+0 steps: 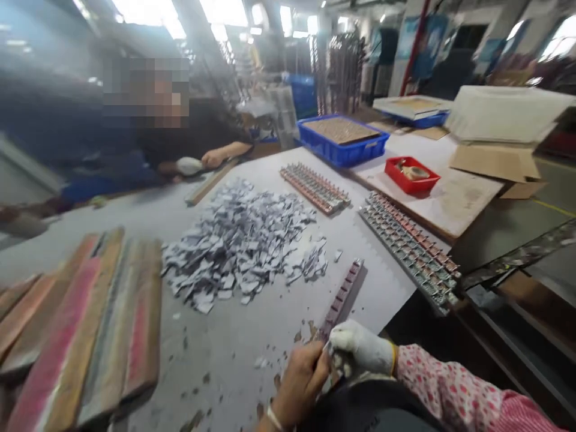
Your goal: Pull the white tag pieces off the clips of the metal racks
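Two hands closed in at the near end of a slim, ridged strip.

The strip lies at the near right of the pale table, slanting away to the far right, with the pile of grey-white pieces to its left and finished-looking toothed bars to its right. The bare left hand has its fingers closed on the near end; the gloved right hand is curled just beside it (whether round the strip or a small piece, I cannot tell). The strip looks stiff and fairly light, its small crosspieces likely the fragile part, so the plain long edges seem the best hold. The glove's fabric should help against slipping.
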A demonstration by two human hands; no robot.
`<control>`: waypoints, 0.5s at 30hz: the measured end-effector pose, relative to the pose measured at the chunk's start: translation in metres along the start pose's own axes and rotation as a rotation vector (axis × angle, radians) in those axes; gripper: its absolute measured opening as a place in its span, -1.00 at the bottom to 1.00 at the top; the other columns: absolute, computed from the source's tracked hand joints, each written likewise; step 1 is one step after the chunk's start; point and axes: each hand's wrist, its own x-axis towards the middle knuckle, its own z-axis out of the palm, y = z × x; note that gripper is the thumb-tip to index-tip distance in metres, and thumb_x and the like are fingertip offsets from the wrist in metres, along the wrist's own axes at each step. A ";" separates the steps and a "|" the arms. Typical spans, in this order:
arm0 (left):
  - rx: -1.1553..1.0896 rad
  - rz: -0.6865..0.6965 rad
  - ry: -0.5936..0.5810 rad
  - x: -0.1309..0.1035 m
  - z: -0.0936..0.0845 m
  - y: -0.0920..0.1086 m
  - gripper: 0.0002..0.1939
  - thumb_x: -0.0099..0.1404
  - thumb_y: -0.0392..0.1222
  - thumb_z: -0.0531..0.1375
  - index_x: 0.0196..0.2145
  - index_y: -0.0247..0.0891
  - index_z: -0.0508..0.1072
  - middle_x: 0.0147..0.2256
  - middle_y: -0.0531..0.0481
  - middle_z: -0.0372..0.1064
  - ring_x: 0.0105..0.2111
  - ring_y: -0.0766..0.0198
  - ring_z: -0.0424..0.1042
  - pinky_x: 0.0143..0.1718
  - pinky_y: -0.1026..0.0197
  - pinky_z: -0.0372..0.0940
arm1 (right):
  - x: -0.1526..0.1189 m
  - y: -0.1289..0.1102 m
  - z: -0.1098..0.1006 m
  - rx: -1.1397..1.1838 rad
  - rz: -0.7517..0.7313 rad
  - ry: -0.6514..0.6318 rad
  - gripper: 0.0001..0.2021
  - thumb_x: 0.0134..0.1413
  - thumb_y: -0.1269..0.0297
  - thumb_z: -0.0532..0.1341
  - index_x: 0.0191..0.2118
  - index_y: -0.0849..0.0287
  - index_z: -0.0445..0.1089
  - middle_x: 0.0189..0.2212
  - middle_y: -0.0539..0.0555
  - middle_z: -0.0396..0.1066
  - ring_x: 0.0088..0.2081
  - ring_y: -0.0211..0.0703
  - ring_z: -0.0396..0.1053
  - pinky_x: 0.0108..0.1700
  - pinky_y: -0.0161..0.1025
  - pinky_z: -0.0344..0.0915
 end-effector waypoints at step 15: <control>0.200 0.063 -0.109 0.014 0.033 -0.012 -0.44 0.20 -0.37 0.11 0.16 -0.26 0.12 0.04 -0.20 0.20 0.07 0.03 0.22 0.08 -0.07 0.24 | 0.015 -0.026 -0.048 -1.538 0.172 0.261 -0.60 0.32 0.13 -0.04 -0.30 0.22 0.47 -0.38 0.22 0.51 -0.32 0.00 0.48 -0.32 -0.24 0.24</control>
